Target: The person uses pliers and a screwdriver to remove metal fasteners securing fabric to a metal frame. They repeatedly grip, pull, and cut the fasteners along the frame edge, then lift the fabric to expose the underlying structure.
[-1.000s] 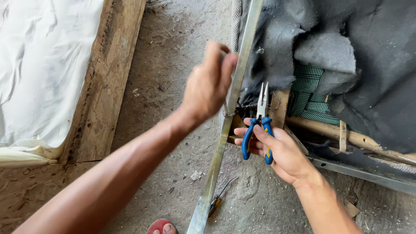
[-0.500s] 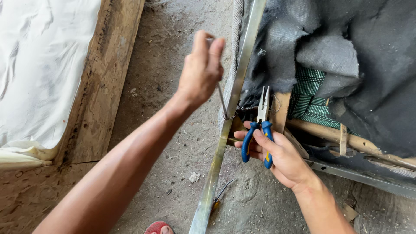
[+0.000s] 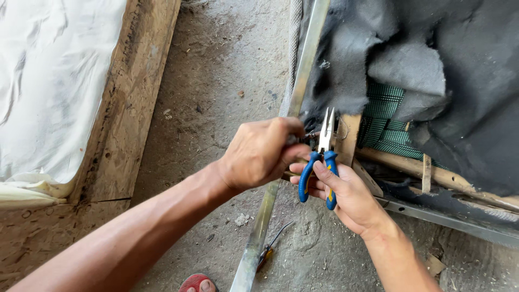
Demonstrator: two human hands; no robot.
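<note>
My right hand grips blue-handled needle-nose pliers, jaws pointing up at the wooden frame piece of an upturned piece of furniture. My left hand is closed beside the plier jaws, its fingers pinching something small against the metal strip; what it pinches is hidden. Dark grey fabric hangs torn over the frame, showing green webbing underneath.
A wooden board frame with white cloth lies at the left. A second tool with an orange handle lies on the dirt floor by the metal strip. A red sandal toe shows at the bottom edge.
My left hand has come down from high on the metal strip to beside the plier jaws. The right hand and pliers have stayed in place.
</note>
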